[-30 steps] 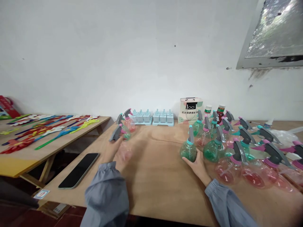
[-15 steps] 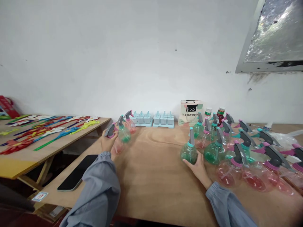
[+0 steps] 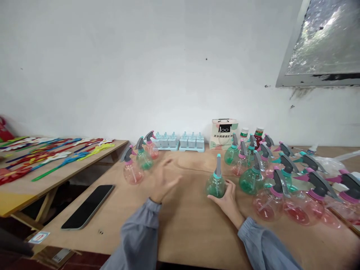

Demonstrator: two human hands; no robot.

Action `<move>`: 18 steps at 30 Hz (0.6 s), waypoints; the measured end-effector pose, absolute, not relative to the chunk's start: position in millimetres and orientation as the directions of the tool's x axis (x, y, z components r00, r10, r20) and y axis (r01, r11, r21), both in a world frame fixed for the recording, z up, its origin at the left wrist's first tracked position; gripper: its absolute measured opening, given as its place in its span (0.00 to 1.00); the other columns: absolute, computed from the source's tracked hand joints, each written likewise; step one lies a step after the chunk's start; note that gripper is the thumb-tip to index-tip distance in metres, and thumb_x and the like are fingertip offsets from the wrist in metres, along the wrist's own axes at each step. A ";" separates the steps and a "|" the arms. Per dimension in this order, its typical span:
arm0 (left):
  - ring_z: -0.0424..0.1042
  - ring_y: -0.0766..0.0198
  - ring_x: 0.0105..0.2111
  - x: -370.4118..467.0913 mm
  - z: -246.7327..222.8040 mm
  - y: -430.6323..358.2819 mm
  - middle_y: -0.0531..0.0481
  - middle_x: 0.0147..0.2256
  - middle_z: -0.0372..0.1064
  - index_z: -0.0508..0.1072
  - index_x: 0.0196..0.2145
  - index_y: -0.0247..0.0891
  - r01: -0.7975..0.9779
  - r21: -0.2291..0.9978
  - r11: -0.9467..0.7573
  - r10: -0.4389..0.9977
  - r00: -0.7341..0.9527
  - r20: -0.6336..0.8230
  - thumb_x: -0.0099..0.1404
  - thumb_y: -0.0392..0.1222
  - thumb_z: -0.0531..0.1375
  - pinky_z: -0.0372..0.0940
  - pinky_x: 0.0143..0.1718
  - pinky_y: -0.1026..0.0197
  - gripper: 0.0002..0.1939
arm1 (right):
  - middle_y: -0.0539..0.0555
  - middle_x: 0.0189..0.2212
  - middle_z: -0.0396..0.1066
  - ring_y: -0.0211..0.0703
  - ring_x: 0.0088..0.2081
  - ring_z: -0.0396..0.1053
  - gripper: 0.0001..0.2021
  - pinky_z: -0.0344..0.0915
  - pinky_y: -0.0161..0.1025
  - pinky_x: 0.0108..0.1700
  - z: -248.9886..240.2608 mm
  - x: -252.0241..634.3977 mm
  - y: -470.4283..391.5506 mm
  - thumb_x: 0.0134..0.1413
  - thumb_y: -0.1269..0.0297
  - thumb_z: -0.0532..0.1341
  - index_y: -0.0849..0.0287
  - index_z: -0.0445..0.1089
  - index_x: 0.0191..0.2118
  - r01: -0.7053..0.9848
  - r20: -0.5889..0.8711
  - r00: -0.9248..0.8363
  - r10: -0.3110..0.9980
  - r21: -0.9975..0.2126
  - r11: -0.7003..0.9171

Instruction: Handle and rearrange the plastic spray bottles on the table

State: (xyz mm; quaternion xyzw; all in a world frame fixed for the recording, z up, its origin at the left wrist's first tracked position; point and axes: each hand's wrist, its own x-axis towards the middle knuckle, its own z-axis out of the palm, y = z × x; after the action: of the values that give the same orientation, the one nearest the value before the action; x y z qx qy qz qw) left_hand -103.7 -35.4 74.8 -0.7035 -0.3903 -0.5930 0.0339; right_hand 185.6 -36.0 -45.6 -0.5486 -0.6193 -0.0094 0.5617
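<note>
My right hand [image 3: 229, 197] is wrapped round the lower body of a green spray bottle [image 3: 216, 185], which stands upright near the table's middle. My left hand [image 3: 163, 182], a little blurred, hovers over the table with its fingers apart and nothing in them. Just left of it stands a pink spray bottle [image 3: 133, 172], with a green one [image 3: 144, 158] and another pink one [image 3: 152, 149] behind it. To the right of my right hand, several green and pink spray bottles [image 3: 267, 204] stand close together.
A black phone [image 3: 88, 207] lies on the wooden table [image 3: 185, 232] at the left. Two pale blue moulds [image 3: 192, 142] and a paper bag [image 3: 224, 135] stand by the wall. Colourful flower-shaped items [image 3: 60, 157] cover a second table at the left.
My left hand has let go of the pink bottle and moved right. My right hand has shifted slightly left with the green bottle. The view has turned a little.
</note>
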 end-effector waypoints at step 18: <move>0.77 0.52 0.37 -2.1 69.1 -20.5 0.44 0.49 0.75 0.74 0.51 0.46 -0.154 0.932 -0.328 0.926 0.142 0.349 0.52 0.45 0.67 0.67 0.43 0.49 0.27 | 0.59 0.50 0.67 0.55 0.51 0.70 0.22 0.70 0.56 0.51 -12.1 233.4 -96.4 0.55 0.58 0.64 0.51 0.62 0.54 0.658 0.936 -0.086 0.341 -0.204 0.725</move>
State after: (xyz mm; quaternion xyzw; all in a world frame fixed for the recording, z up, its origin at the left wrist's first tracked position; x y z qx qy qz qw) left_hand -2.1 -20.5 69.1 -0.5860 -0.3295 -0.5661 -0.4770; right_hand 233.4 -96.4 -12.1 -0.3447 -0.7242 -0.1362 0.5815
